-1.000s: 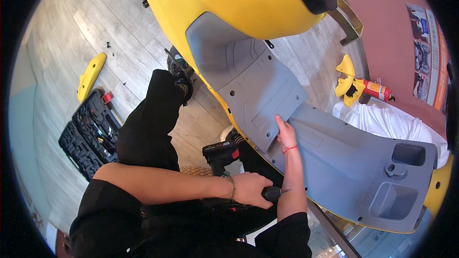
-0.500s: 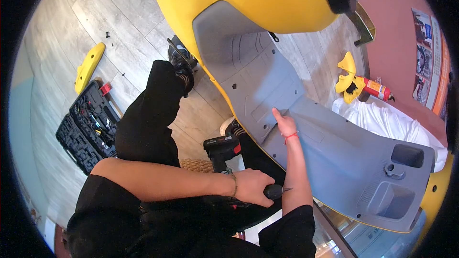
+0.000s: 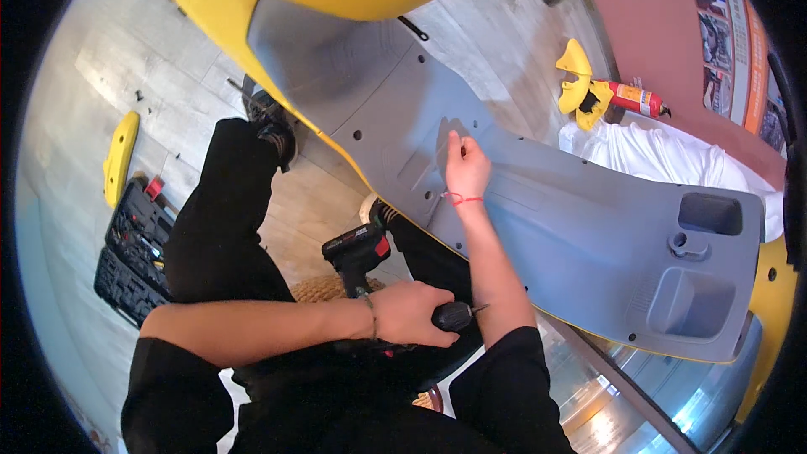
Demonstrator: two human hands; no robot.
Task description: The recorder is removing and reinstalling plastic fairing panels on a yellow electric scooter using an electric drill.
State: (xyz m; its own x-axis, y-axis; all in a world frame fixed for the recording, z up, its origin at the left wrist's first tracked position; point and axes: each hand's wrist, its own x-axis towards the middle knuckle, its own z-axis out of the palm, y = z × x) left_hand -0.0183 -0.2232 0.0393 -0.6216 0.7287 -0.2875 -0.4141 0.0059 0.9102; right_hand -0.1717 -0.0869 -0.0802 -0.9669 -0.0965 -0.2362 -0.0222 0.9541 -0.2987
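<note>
My left hand (image 3: 414,311) is wrapped round a black cordless drill (image 3: 356,254) with red accents, held across my lap. The drill's dark chuck (image 3: 452,316) and thin bit point right, toward my other forearm. My right hand (image 3: 467,170), a red cord at its wrist, is over the grey inner panel (image 3: 572,210) of a yellow scooter-like body shell. Its fingers are curled in a pinch; anything between them is too small or hidden to make out. A shadow falls on the panel beside it. Dark holes (image 3: 357,135) dot the panel.
An open black tool case (image 3: 134,261) and a yellow trim piece (image 3: 122,155) lie on the floor at left, near several small dark bits. At right are yellow parts (image 3: 580,88), a red fire extinguisher (image 3: 636,99) and white cloth (image 3: 664,151). A glass-topped case (image 3: 605,403) stands below the panel.
The view has shifted, so the scene sits further left and up. My right hand has moved forward along the panel, its fingers now more curled. My left hand keeps holding the drill.
</note>
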